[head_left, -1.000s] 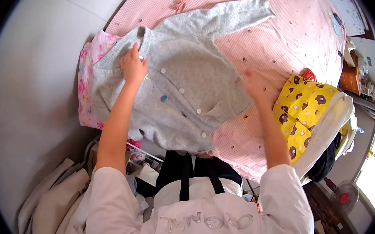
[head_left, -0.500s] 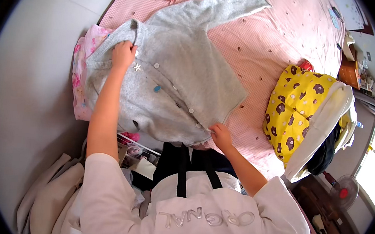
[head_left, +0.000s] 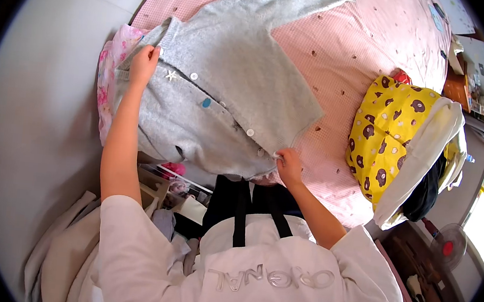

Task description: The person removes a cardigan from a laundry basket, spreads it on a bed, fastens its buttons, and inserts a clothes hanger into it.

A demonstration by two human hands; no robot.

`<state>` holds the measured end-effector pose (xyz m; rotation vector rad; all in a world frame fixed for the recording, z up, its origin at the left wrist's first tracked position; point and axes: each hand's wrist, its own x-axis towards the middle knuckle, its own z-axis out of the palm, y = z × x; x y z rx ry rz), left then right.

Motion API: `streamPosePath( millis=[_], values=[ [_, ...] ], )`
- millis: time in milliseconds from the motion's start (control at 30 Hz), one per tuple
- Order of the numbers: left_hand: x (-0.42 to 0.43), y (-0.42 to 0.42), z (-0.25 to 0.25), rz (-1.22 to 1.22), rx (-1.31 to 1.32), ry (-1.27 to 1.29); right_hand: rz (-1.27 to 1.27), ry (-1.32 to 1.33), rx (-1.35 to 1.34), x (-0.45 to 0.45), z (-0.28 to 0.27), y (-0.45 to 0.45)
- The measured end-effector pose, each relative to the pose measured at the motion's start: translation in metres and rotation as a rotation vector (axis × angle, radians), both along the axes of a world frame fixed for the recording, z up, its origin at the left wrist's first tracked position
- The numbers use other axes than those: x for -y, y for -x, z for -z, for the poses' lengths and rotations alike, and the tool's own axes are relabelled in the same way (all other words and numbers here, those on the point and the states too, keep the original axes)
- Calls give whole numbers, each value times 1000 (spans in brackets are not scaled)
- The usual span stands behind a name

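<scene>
A grey cardigan [head_left: 245, 53] lies spread on the bed [head_left: 378, 36], its front up, with one sleeve reaching away towards the top of the view. White buttons run along its front opening, with a white star [head_left: 171, 75] and a blue oval piece [head_left: 206, 102] beside them. The left hand [head_left: 143, 66] has its fingers closed on the front edge near the neckline; the right hand [head_left: 290, 168] has its fingers pinched together on the lower front corner, at the hem. Pink floral cloth [head_left: 106, 81] lies partly under the neckline side. To the right, well apart from the cardigan, is a yellow cloth with brown bear heads [head_left: 379, 131], and against it are a white cloth [head_left: 417, 160] and a black cloth [head_left: 426, 193]. Farther right stands a fan [head_left: 448, 248].
</scene>
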<state>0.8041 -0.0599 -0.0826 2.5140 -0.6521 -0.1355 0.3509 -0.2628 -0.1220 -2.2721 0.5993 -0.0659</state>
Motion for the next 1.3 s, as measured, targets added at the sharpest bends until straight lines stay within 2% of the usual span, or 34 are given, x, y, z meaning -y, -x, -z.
streamPosePath(
  millis=[33,133,200,267,300,400,467,500,600,700,767,800,867,900,1000,1067,1233,1300],
  values=[
    [-6,-2,6,-28,-24,-35,-52,37,-41,-2,10,3],
    [-16,-2,12,42,158,-35,-147,126,-121,-12,30,5],
    [-18,3,7,-46,416,-143,-128,147,-140,-16,31,6],
    [-15,7,-2,-136,670,-185,-114,60,-169,-15,27,7],
    [-22,1,4,-135,584,-209,-106,19,-186,-13,24,8],
    [-45,-16,16,-128,404,-331,225,-72,-284,-2,34,13],
    [-49,-19,2,-101,387,-484,609,-135,-120,8,51,10],
    [-52,-19,0,-122,369,-448,802,-168,-34,14,58,8],
    [-72,-23,0,-146,279,-408,963,-636,50,36,70,0],
    [-92,-27,5,-140,134,-418,705,-572,-246,49,86,4],
    [-88,-17,-13,-188,38,-326,734,-527,-274,46,90,5],
    [-89,-15,-13,-198,160,-274,746,-502,-286,44,88,6],
    [-91,-10,-12,-228,405,-168,731,-291,-322,34,79,10],
    [-86,0,-23,-263,386,-162,718,-185,-337,29,74,12],
    [-87,39,-37,-333,552,-87,579,6,-128,9,27,8],
    [-88,93,-43,-429,388,-50,514,-15,-151,-2,17,13],
    [-99,267,-21,-423,228,-28,360,-158,-197,-18,14,29],
    [-98,339,-17,-397,157,-37,235,-124,-134,-17,17,34]
  ],
)
